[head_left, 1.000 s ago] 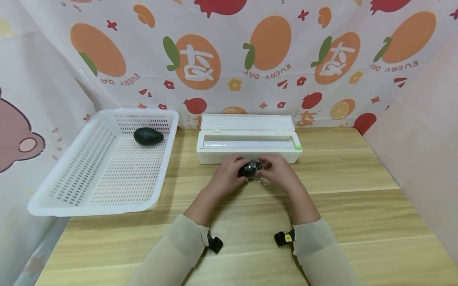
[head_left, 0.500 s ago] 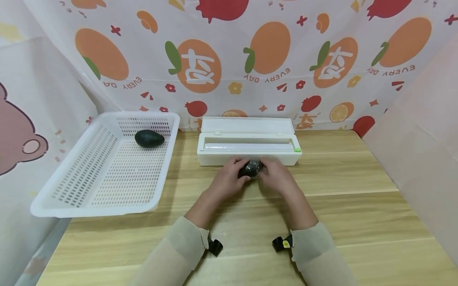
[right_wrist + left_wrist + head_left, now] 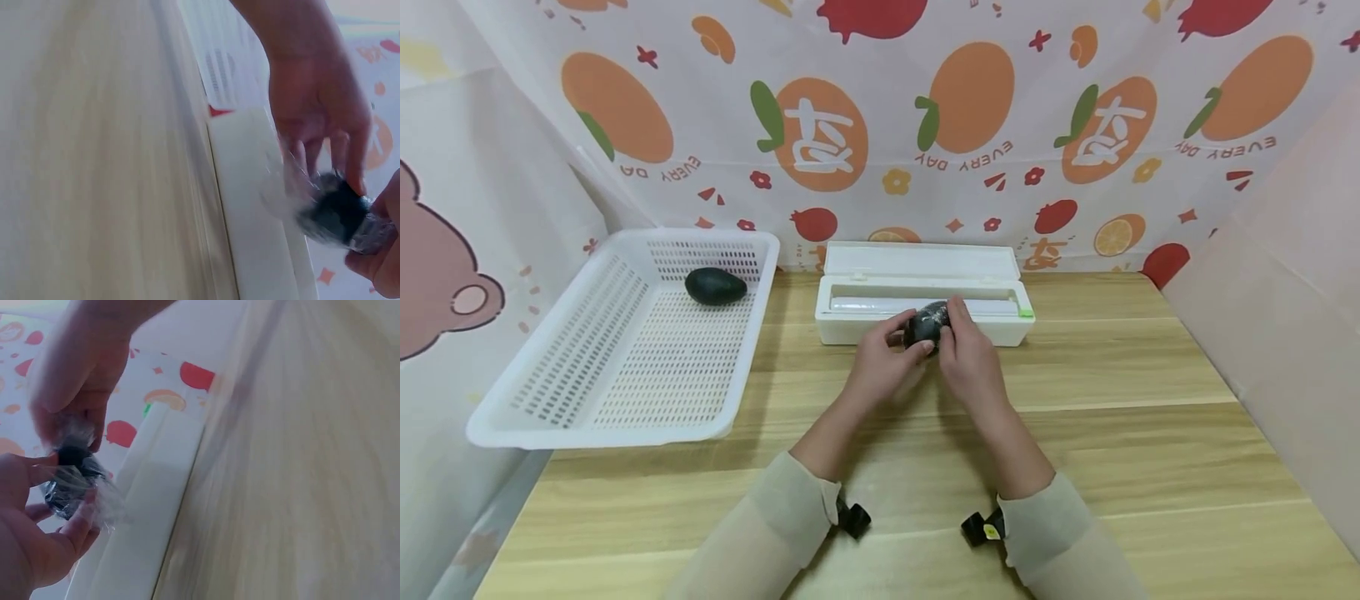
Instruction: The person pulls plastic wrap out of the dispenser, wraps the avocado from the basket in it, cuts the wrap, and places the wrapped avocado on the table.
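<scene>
A dark green avocado (image 3: pixel 927 326), partly covered in clear cling film, is raised in front of the white box. My left hand (image 3: pixel 882 357) grips its left end between thumb and fingers. My right hand (image 3: pixel 972 354) pinches the other end, thumb and fingers on the film. In the left wrist view loose film (image 3: pixel 109 503) hangs out past the left fingertips, and the right hand (image 3: pixel 84 375) gathers film at the far end. The right wrist view shows crumpled film (image 3: pixel 278 187) trailing beside the left hand (image 3: pixel 319 94).
Behind the hands stands an open white cling-film box (image 3: pixel 850 332) with a film roll (image 3: pixel 880 304) inside and its lid tipped back. On the left, a white slotted basket (image 3: pixel 748 350) holds another avocado (image 3: pixel 715 287). A fruit-print curtain (image 3: pixel 895 108) rises behind the wooden table (image 3: pixel 1112 433).
Both hands have lifted the avocado up from the table, so it now overlaps the box front. The right hand has turned and closed in on the avocado's right end.
</scene>
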Demonstrator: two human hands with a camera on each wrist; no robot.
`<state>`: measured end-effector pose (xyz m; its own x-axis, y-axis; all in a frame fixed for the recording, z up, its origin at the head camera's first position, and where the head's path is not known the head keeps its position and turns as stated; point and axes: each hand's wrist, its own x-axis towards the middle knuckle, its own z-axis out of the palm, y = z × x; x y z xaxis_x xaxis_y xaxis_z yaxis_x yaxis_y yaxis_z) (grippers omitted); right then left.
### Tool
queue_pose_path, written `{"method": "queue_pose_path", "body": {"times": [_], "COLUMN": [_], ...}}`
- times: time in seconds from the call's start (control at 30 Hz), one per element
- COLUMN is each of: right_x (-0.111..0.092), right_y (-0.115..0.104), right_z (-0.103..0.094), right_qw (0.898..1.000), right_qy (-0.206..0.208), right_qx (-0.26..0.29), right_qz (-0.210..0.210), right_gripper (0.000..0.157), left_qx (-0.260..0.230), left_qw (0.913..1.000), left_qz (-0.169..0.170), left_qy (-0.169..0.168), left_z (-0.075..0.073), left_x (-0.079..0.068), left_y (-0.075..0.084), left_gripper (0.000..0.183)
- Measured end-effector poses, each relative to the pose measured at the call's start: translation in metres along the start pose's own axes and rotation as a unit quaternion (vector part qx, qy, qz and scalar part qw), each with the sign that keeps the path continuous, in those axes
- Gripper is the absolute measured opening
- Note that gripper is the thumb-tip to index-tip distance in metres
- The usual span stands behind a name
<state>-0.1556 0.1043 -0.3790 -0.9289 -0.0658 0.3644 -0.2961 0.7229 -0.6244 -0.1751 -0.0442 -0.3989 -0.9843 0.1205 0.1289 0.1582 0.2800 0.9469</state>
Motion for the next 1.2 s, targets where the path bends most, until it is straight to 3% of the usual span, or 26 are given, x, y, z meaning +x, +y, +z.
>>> {"method": "queue_pose_path", "body": {"times": [0.07,0.17,0.23,0.33,0.5,0.6,0.7,0.87,0.97,1.2], "right_x": [-0.002,-0.005,-0.006,-0.006,-0.004,-0.003,-0.002,0.001,0.003,0.004], "right_y": [-0.004,-0.006,-0.006,-0.005,0.002,0.007,0.012,0.016,0.017,0.016], "right_z": [0.003,0.008,0.011,0.014,0.015,0.012,0.008,0.002,-0.001,-0.009], "right_qw": [1.000,0.997,0.994,0.990,0.981,0.972,0.964,0.957,0.958,0.964], "right_qy": [-0.006,-0.027,-0.038,-0.052,-0.077,-0.088,-0.094,-0.066,-0.049,-0.090], "right_qx": [0.028,0.076,0.098,0.109,0.066,0.036,0.013,-0.020,-0.028,-0.014], "right_qz": [-0.002,-0.016,-0.035,-0.073,-0.165,-0.214,-0.247,-0.280,-0.281,-0.251], "right_gripper": [0.054,0.064,0.071,0.081,0.107,0.121,0.124,0.099,0.084,0.069], "left_qx": [-0.059,-0.148,-0.204,-0.289,-0.374,-0.395,-0.406,-0.414,-0.399,-0.298], "left_qw": [0.9978,0.9864,0.9735,0.9460,0.9113,0.8996,0.8910,0.8833,0.8874,0.9220], "left_qz": [-0.029,-0.071,-0.103,-0.147,-0.172,-0.183,-0.192,-0.187,-0.178,-0.175], "left_qy": [0.006,0.008,0.008,0.001,-0.014,-0.039,-0.067,-0.115,-0.148,-0.175], "left_z": [-0.001,-0.002,-0.003,-0.005,-0.014,-0.019,-0.023,-0.027,-0.028,-0.032], "left_x": [0.000,0.002,0.003,0.005,0.007,0.008,0.008,0.007,0.006,0.007], "left_y": [0.002,0.005,0.007,0.010,0.012,0.011,0.011,0.013,0.013,0.009], "left_gripper": [0.054,0.051,0.050,0.048,0.047,0.047,0.052,0.055,0.049,0.047]}}
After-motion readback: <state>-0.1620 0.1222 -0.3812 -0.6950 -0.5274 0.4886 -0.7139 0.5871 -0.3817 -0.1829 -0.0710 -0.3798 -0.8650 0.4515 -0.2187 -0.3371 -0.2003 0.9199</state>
